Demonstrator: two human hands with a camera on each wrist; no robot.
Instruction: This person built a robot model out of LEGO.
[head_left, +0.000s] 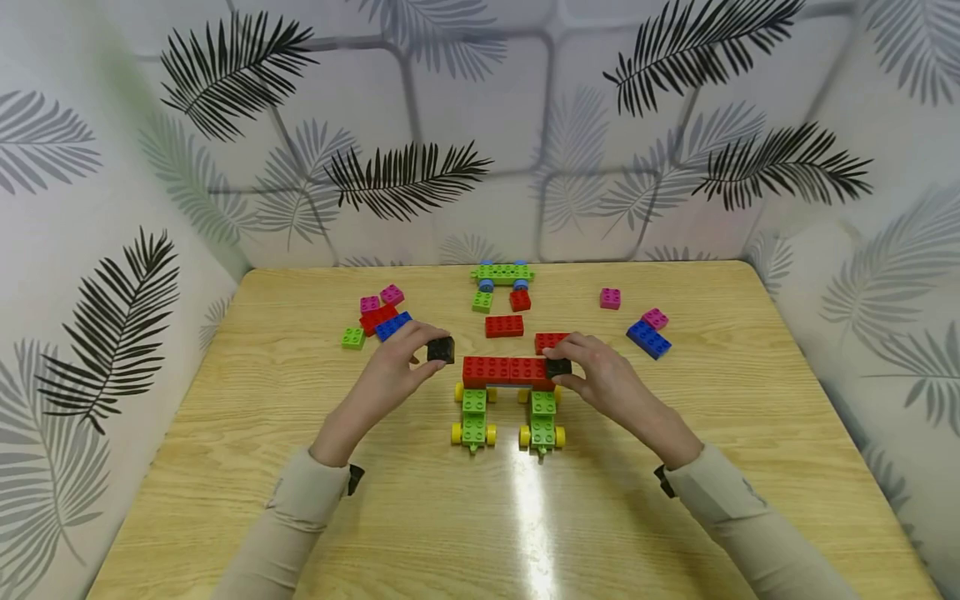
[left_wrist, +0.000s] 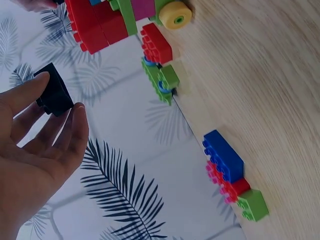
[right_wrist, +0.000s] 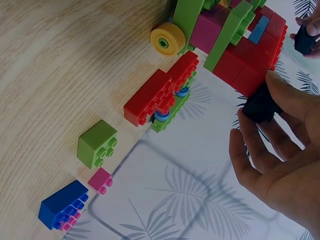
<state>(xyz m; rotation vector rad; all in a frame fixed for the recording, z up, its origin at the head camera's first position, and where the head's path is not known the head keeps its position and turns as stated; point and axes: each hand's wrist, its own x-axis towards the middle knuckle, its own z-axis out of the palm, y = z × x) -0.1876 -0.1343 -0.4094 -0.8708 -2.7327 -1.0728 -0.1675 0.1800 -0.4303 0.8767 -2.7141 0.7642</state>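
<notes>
A toy build (head_left: pixel 508 372) stands mid-table: a long red brick row across two green wheeled bases (head_left: pixel 473 421) with yellow wheels (right_wrist: pixel 167 40). My left hand (head_left: pixel 397 367) pinches a small black brick (head_left: pixel 441 349) (left_wrist: pixel 54 91) just left of the red row, clear of it. My right hand (head_left: pixel 592 372) pinches another black brick (head_left: pixel 558 367) (right_wrist: pixel 261 105) against the red row's right end. In the right wrist view the build (right_wrist: pixel 247 55) shows red, green and magenta parts.
Loose bricks lie behind the build: red (head_left: pixel 504 326), a green wheeled plate (head_left: pixel 502 273), green (head_left: pixel 482 302), magenta (head_left: pixel 610 298) and blue (head_left: pixel 648 339) at right, and a cluster at left with blue (head_left: pixel 392 325) and green (head_left: pixel 352 337). Patterned walls enclose the table (head_left: pixel 675 500).
</notes>
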